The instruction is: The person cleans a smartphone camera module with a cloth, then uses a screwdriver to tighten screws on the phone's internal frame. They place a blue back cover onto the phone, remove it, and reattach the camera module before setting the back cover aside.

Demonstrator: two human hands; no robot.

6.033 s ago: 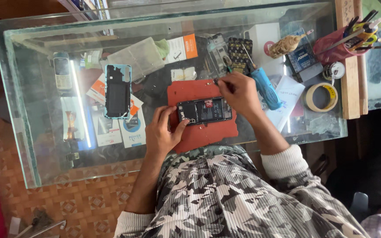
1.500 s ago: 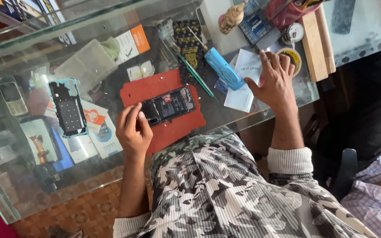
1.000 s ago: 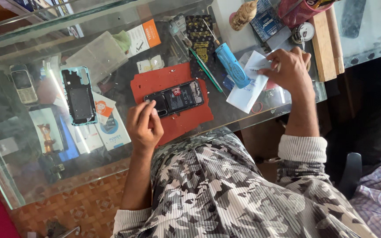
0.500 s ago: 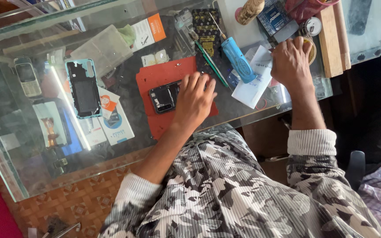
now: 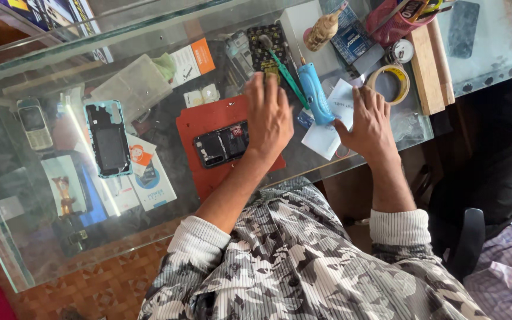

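The left hand [image 5: 269, 115] lies flat, fingers spread wide, palm down over the right end of the opened phone [image 5: 221, 144], its fingertips reaching toward twelve o'clock at the green-handled tool [image 5: 284, 74]; it holds nothing that I can see. The phone rests on the red mat [image 5: 200, 121], on the glass table [image 5: 167, 219], back cover off and its insides bare. At three o'clock from it the right hand [image 5: 370, 121] presses open and flat on a white paper [image 5: 327, 133], empty as well. The blue tool [image 5: 315, 95] lies between the two hands, just beside the paper.

The phone looks light and stiff, but with the boards exposed it is likely fragile in the middle; the safe hold would be along its long side edges, thumb one side, fingers the other, never pressing on the parts inside. The mat probably keeps it from sliding.

At nine o'clock a separate phone frame [image 5: 108, 138] lies on the glass, and a tape roll [image 5: 390, 85] sits at one o'clock from the right hand.
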